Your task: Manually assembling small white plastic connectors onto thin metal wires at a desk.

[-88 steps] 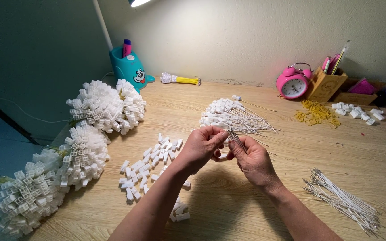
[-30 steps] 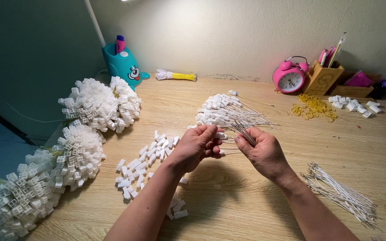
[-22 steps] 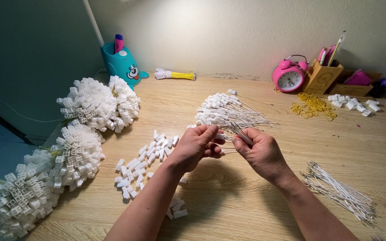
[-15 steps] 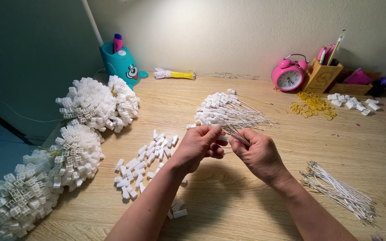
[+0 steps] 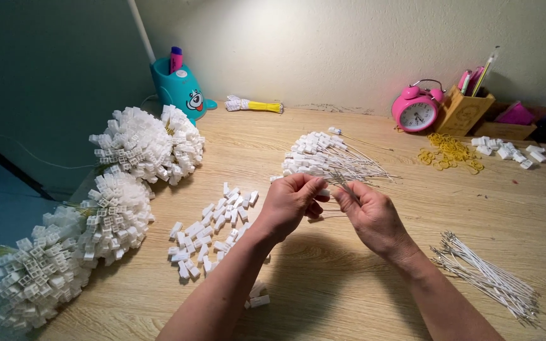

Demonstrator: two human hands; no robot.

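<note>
- The left hand (image 5: pixel 291 203) hovers over the middle of the wooden desk (image 5: pixel 349 278), its fingers (image 5: pixel 314 189) curled and pressed together on a small white piece; that piece is mostly hidden, so its shape cannot be told.
- The right hand (image 5: pixel 374 218) is just beside it, fingertips almost touching the left ones, pinching the near ends of a few thin white wires (image 5: pixel 342 183) that run up and away from the hands.
- Just behind both hands lies a fan of finished wires with white plastic blocks on their ends (image 5: pixel 323 159), the blocks to the left, the wires spreading right.
- To the left of the left forearm a loose pile of small white plastic blocks (image 5: pixel 213 230) is scattered on the desk.
- To the right of the right forearm lies a bundle of bare white wires (image 5: pixel 485 281), well apart from the hands.
- Along the left edge sit three big round bunches of white blocks (image 5: pixel 105 208), touching one another.
- At the back, by the wall: a teal pen holder with a cartoon face (image 5: pixel 178 88), a small yellow bundle (image 5: pixel 254 105), a pink alarm clock (image 5: pixel 415 110), a wooden pencil box (image 5: pixel 466 110), a heap of yellow rubber bands (image 5: pixel 447 155) and a few more white blocks (image 5: pixel 507 149).
</note>
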